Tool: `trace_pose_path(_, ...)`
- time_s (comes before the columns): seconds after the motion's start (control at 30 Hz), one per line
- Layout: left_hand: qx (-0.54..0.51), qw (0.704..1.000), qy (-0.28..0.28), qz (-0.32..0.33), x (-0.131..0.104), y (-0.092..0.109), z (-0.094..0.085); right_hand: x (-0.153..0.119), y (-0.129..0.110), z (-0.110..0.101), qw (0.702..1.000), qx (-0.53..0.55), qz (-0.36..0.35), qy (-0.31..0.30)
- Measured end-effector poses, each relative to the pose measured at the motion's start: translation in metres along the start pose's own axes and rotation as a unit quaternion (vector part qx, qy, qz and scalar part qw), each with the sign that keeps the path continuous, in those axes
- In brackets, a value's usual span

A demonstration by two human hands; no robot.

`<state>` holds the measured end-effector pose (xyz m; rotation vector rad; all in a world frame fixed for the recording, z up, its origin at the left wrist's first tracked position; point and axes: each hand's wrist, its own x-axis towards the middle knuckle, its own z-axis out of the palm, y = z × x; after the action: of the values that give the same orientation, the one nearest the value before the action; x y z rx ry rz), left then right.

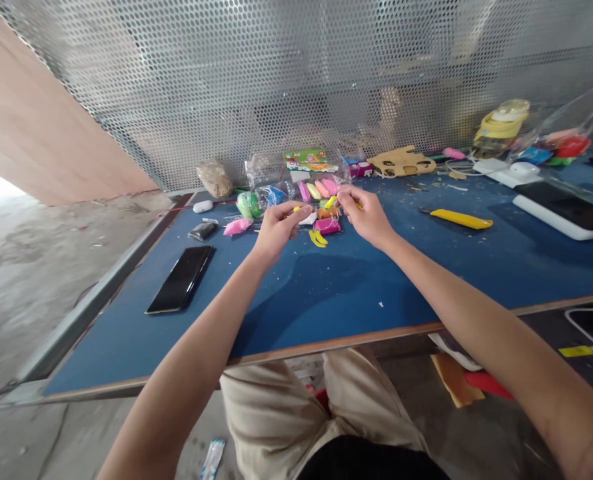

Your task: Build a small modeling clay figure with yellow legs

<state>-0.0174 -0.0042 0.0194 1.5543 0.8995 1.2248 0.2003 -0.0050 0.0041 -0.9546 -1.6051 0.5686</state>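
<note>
My left hand (278,232) is closed in a pinch above the blue table, a small yellow piece (296,209) showing at its fingertips. To its right, my right hand (369,217) is also pinched, with a bit of yellow (359,206) between thumb and fingers. The yellow stuff looks like modelling clay. Below and between the hands lie two curved yellow pieces (318,239), like tiny bananas, beside a magenta packet (327,226). An orange-brown lump (329,213) sits just behind that packet. Behind the hands are pink and yellow sticks and a green packet (248,205).
A black phone (180,280) lies at left on the blue table (316,300). At right are a yellow utility knife (461,219), a white-edged device (566,210) and a yellow-lidded bottle (501,127). A perforated metal panel (276,73) closes off the back.
</note>
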Motion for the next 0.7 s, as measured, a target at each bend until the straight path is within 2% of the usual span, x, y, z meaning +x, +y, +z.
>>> trace_pose_path(0.13, -0.039, 0.999, -0.027, -0.025, -0.002, 0.004, 0.003, 0.0, 0.004, 0.006, 0.998, 0.012, 0.066, -0.012)
trace_pose_path(0.23, -0.049, 0.998, -0.015, -0.042, -0.003, 0.006, 0.004, 0.0, 0.004, 0.004, 0.995, -0.007, 0.096, -0.01)
trace_pose_path(0.37, -0.073, 0.994, 0.025, -0.08, -0.001, 0.006, 0.002, -0.001, -0.006, -0.004, 0.998, -0.037, 0.033, -0.033)
trace_pose_path(0.47, -0.095, 0.989, 0.008, -0.115, -0.001, 0.005, 0.001, -0.004, -0.016, -0.007, 0.995, -0.062, -0.006, -0.083)
trace_pose_path(0.6, -0.133, 0.979, -0.022, -0.152, -0.002, 0.004, 0.002, -0.005, -0.017, -0.003, 0.988, -0.076, 0.043, -0.124)
trace_pose_path(0.7, -0.157, 0.972, -0.03, -0.172, -0.003, 0.004, 0.004, -0.004, -0.01, 0.0, 0.988, -0.068, 0.08, -0.116)
